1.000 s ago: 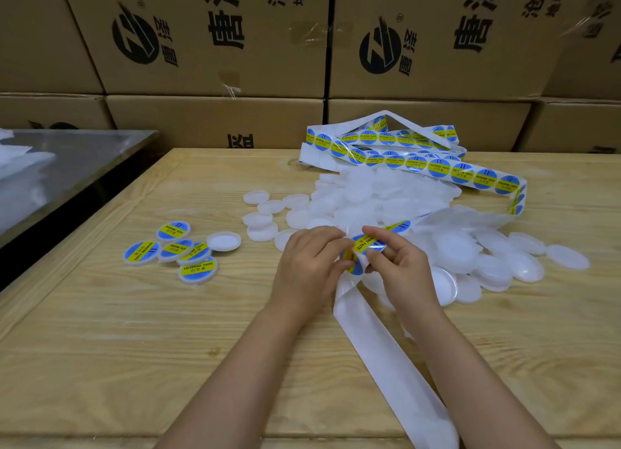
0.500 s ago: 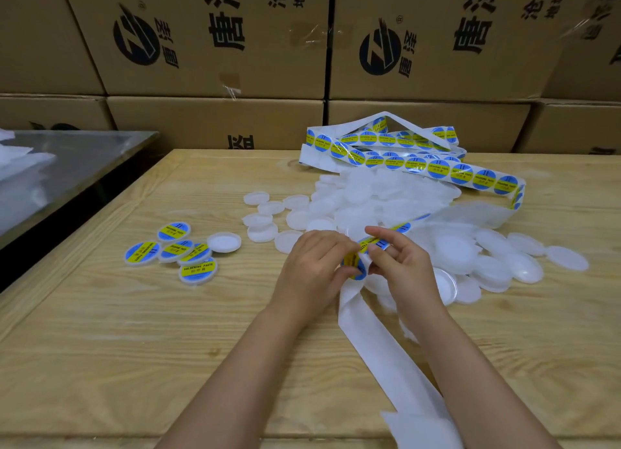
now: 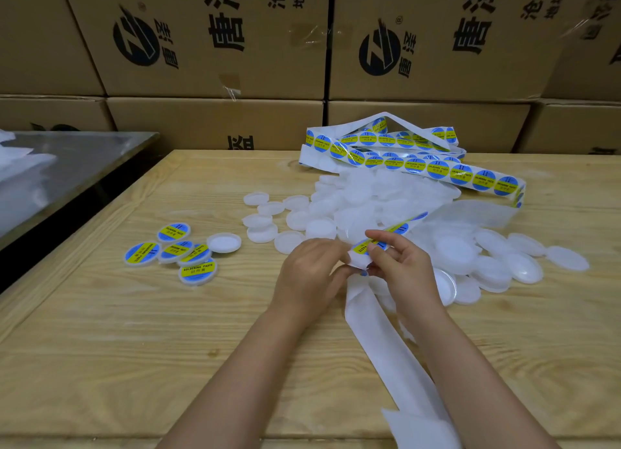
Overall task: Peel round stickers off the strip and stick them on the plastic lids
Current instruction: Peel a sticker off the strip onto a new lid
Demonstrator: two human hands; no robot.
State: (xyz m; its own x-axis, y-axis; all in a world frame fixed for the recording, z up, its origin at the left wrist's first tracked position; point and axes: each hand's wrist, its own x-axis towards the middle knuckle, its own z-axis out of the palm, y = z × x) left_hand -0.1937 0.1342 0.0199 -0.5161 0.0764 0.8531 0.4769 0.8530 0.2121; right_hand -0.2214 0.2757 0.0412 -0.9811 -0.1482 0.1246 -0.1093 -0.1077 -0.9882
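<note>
Together — left hand (image 3: 307, 274), right hand (image 3: 403, 270), strip (image 3: 376, 334)

place: warehouse packing room | evidence: stacked printed cartons (image 3: 215, 38), wooden worktable (image 3: 134, 347), steel bench (image 3: 77, 159)

Even, soft indoor light from above; moderate brightness. Faint, diffuse shadows on pale tabletop (image 3: 100, 347). Dull sheen on metal surface (image 3: 84, 159) at left. White lids (image 3: 386, 196) washed out, edges lost. Wide-angle bending of cardboard boxes (image 3: 201, 45) toward corners; slight softness at frame edges
</note>
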